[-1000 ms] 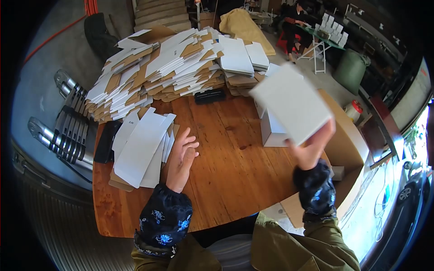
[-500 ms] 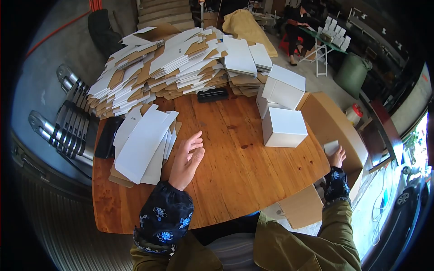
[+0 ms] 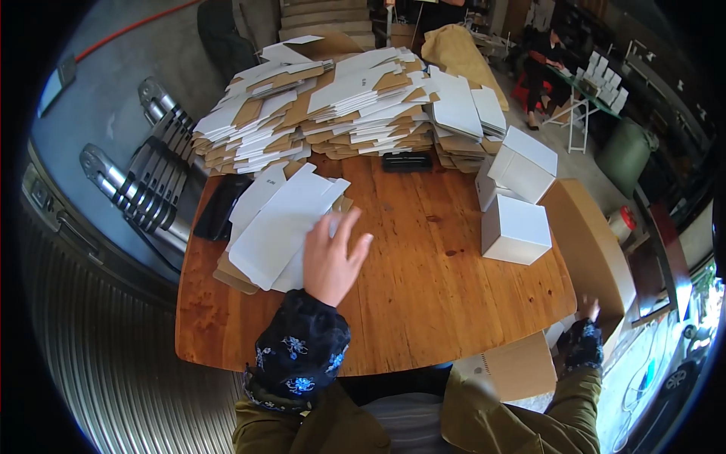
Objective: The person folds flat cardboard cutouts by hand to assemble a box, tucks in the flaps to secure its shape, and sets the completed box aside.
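Note:
My left hand (image 3: 333,261) is over the wooden table with its fingers spread, holding nothing. It is at the right edge of a small stack of flat white carton blanks (image 3: 276,219); whether the fingertips touch the stack I cannot tell. My right hand (image 3: 587,306) is low at the right, in the mouth of a large brown cardboard box (image 3: 597,234). Its fingers are small and a little blurred but look stretched out, with nothing visible in them. Folded white boxes (image 3: 516,229) stand at the table's right side, one resting tilted on another.
A big heap of flat cartons (image 3: 340,98) covers the far side of the table (image 3: 423,303). Dark objects (image 3: 407,162) lie by the heap and left of the small stack. An open cardboard flap (image 3: 518,367) is below the right edge. Another person (image 3: 548,68) sits far back.
The view has turned, shifting the scene rightward. My left hand has spread its fingers and come nearer the small stack. The white piece beside my right hand is out of sight.

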The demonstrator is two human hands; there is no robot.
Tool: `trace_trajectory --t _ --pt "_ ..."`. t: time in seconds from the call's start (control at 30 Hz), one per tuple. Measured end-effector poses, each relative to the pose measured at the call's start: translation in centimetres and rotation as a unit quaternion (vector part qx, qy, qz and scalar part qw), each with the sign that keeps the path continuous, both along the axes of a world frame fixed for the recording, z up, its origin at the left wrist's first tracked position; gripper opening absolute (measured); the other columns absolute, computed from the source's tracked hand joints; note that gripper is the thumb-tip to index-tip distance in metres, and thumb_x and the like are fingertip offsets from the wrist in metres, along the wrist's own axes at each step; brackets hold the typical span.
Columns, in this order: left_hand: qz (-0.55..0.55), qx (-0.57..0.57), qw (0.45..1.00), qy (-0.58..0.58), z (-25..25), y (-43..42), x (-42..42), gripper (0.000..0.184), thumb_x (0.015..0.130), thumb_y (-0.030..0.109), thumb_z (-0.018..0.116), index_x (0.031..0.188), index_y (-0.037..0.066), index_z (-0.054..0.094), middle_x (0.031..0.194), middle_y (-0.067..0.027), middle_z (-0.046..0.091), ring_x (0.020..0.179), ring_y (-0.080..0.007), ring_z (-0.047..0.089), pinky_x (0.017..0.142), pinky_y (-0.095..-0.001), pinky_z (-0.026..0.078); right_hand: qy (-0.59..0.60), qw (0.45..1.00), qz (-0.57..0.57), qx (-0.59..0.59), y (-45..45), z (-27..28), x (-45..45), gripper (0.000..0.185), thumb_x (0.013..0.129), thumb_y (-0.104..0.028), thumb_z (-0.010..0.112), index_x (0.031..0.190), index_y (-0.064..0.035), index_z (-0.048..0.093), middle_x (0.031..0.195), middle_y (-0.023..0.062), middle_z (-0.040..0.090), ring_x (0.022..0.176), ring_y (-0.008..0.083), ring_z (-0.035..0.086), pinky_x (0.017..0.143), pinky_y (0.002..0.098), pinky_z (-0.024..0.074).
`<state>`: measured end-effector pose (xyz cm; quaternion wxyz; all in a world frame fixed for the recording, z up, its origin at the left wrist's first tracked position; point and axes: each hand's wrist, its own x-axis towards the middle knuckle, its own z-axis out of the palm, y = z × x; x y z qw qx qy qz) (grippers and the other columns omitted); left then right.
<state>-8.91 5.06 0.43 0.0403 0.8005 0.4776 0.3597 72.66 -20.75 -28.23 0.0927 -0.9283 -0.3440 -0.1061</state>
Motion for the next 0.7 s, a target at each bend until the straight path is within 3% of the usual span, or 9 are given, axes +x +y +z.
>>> trace_trajectory --t 0.07,0.13,0.2,0.33,0.4,0.47,0.5,0.6,0.7 --pt "0.159 0.075 0.981 0.086 -0.3 0.7 -1.7 0.063 0.086 0.036 0.071 0.136 0.006 0.048 0.132 -0.0215 0.046 0.123 -0.0383 0.046 0.099 -0.0474 0.039 0.062 0.971 -0.018 0.23 3.7 9.2 -3.3 0.036 0.094 -0.033 0.063 0.116 -0.0047 0.061 0.117 0.0176 0.064 0.107 0.0324 0.062 0.09 0.0398 0.0507" --pt "0.264 0.026 0.951 0.155 -2.1 1.4 -3.7 0.071 0.085 0.046 0.068 0.139 0.006 0.045 0.135 -0.0236 0.043 0.129 -0.0402 0.038 0.103 -0.052 0.032 -0.022 0.928 0.09 0.361 6.8 16.6 -7.7 0.032 0.099 -0.027 0.055 0.122 -0.005 0.059 0.118 0.0141 0.063 0.105 0.0266 0.062 0.086 0.0378 0.0523" --pt "0.311 -0.024 0.932 0.184 -3.1 1.9 -4.5 0.076 0.085 0.055 0.064 0.141 0.007 0.045 0.139 -0.025 0.04 0.133 -0.0424 0.033 0.105 -0.0572 0.027 0.111 0.836 0.149 0.517 10.5 25.6 -17.7 0.032 0.101 -0.024 0.054 0.126 -0.0046 0.058 0.117 0.0087 0.062 0.106 0.02 0.06 0.089 0.0326 0.0505" --pt "0.286 -0.089 0.94 0.164 -3.0 2.0 -5.2 0.08 0.085 0.064 0.057 0.143 0.011 0.045 0.143 -0.0262 0.036 0.135 -0.0456 0.03 0.107 -0.0632 0.022 0.108 0.794 0.328 0.5 14.4 35.1 -37.0 0.025 0.099 -0.015 0.053 0.12 -0.0022 0.059 0.113 0.0085 0.061 0.101 0.0174 0.059 0.086 0.0314 0.05" --pt "0.309 -0.073 0.934 0.165 -2.8 2.0 -5.5 0.08 0.085 0.066 0.056 0.143 0.012 0.045 0.143 -0.0265 0.035 0.136 -0.0459 0.03 0.106 -0.0636 0.022 -0.009 0.797 0.453 0.4 15.6 36.5 -44.7 0.025 0.092 -0.002 0.056 0.116 -0.0012 0.06 0.112 0.0114 0.061 0.097 0.019 0.059 0.081 0.0313 0.0511" --pt "0.366 -0.025 0.913 0.18 -2.7 2.1 -6.0 0.08 0.084 0.066 0.056 0.143 0.014 0.045 0.144 -0.0265 0.035 0.136 -0.0456 0.029 0.105 -0.0642 0.022 0.121 0.761 0.538 0.342 17.1 36.0 -51.7 0.034 0.083 0.008 0.06 0.116 -0.0014 0.06 0.113 0.0135 0.061 0.098 0.0225 0.059 0.079 0.0301 0.0516" --pt "0.379 -0.052 0.912 0.15 -2.4 2.1 -6.6 0.08 0.084 0.067 0.056 0.143 0.014 0.046 0.143 -0.0261 0.036 0.136 -0.0449 0.03 0.104 -0.0643 0.022 0.216 0.719 0.585 0.307 18.3 35.4 -54.3 0.033 0.084 0.005 0.06 0.116 -0.0022 0.061 0.116 0.0139 0.06 0.098 0.0232 0.06 0.079 0.03 0.0518" --pt "0.396 -0.124 0.906 0.085 -1.0 1.7 -8.2 0.078 0.084 0.066 0.057 0.141 0.014 0.049 0.139 -0.0244 0.04 0.132 -0.0424 0.033 0.103 -0.0635 0.023 0.303 0.656 0.653 0.226 21.8 33.3 -59.6 0.032 0.088 -0.006 0.065 0.12 -0.0035 0.06 0.116 0.0159 0.06 0.098 0.0286 0.062 0.08 0.0335 0.0533" --pt "0.384 -0.138 0.908 0.098 0.0 1.7 -8.7 0.073 0.083 0.062 0.06 0.137 0.015 0.052 0.13 -0.0213 0.046 0.124 -0.039 0.039 0.105 -0.0595 0.023 0.355 0.66 0.641 0.168 23.9 30.7 -61.7 0.03 0.091 -0.01 0.064 0.12 -0.0055 0.06 0.11 0.0144 0.06 0.091 0.0275 0.064 0.08 0.0334 0.0541"
